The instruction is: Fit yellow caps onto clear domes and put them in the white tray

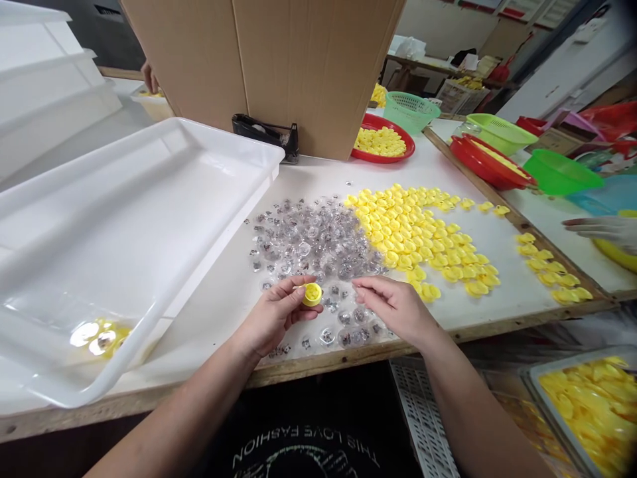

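L hand (pixel 281 307) holds round yellow pc (pixel 312 294); R hand (pixel 391 305) near it, over clear round pcs (pixel 318 236) w/ dark marks on white surface (pixel 497 240). Yellow pcs (pixel 403 229) lie to R, lg. white tray (pixel 129 206) to L, red bowl (pixel 409 149) at back.

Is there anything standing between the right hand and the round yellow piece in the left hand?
Nothing visible stands between the right hand and the round yellow piece in the left hand; the clear pieces seen in the gap lie on the table below.
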`<state>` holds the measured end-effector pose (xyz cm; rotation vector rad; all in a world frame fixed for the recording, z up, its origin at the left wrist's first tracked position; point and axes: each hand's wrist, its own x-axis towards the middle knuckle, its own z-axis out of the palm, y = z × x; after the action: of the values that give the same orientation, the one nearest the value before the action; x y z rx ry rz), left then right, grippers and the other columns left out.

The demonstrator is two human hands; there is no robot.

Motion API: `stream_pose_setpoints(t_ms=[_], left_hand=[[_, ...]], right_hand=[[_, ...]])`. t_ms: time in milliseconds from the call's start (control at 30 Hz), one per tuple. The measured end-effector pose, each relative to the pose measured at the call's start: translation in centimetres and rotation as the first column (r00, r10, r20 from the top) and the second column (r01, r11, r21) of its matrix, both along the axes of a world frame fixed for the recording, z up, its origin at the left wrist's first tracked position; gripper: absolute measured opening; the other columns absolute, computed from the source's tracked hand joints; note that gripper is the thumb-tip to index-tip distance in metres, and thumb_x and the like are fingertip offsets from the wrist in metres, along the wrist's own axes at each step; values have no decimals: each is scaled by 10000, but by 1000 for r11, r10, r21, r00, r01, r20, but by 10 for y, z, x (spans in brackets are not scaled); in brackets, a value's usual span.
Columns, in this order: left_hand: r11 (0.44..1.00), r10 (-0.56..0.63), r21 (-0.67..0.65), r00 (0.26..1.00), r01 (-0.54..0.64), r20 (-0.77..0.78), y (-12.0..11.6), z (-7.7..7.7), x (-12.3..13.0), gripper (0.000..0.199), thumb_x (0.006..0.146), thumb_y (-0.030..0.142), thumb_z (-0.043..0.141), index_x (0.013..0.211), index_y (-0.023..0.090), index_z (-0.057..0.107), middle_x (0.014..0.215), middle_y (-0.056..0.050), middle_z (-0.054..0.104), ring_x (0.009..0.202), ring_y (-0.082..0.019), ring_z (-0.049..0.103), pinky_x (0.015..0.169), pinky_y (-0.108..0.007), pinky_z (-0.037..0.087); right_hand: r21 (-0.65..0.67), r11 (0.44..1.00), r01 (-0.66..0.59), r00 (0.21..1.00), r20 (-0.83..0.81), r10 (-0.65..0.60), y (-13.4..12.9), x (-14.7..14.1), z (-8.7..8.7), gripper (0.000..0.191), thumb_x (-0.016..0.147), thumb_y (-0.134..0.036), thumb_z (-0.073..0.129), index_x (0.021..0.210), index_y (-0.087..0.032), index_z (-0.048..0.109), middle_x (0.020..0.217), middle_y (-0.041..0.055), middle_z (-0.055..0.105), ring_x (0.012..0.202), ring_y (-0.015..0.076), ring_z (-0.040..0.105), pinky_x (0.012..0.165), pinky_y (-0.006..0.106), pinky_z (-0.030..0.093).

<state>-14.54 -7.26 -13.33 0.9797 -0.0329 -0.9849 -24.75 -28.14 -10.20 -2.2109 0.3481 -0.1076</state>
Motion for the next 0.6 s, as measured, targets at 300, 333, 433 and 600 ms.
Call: stream_pose_setpoints(t_ms=[300,333,433,600], left_hand=[[999,32,1,999,-32,-13,-1,4,-1,370,813,250,673,1156,140,586,905,-84,691,767,-167,700,687,-226,570],[1000,26,-13,1000,-27,-16,-1,4,-2,375,804,256,685,1146,134,595,912,-88,694,776,-168,698,695,-228,569],[998,24,-54,1000,-24,-10,-1,3,-3,384,765,280,728,1097,123,616,927,-96,701,793,-170,691,701,-237,569],[995,59,-80,998,-58,8,-1,2,-4,371,705,286,781,993,116,619,880,-81,703,777,-165,683,691,-248,568]], right_hand=[[657,749,79,995,-6,-99,26,19,3,214,803,-337,626,952,-185,605,843,10,634,617,126,643,517,248,501],[700,711,68,994,11,-106,32,21,2,224,791,-334,643,957,-189,606,846,2,625,605,119,639,506,242,499],[701,712,44,993,47,-107,50,30,-5,233,802,-331,639,987,-194,602,748,-21,617,576,109,622,501,233,501],[454,890,30,988,121,-95,64,36,-19,202,852,-352,581,975,-197,625,826,18,631,574,105,599,508,243,510]])
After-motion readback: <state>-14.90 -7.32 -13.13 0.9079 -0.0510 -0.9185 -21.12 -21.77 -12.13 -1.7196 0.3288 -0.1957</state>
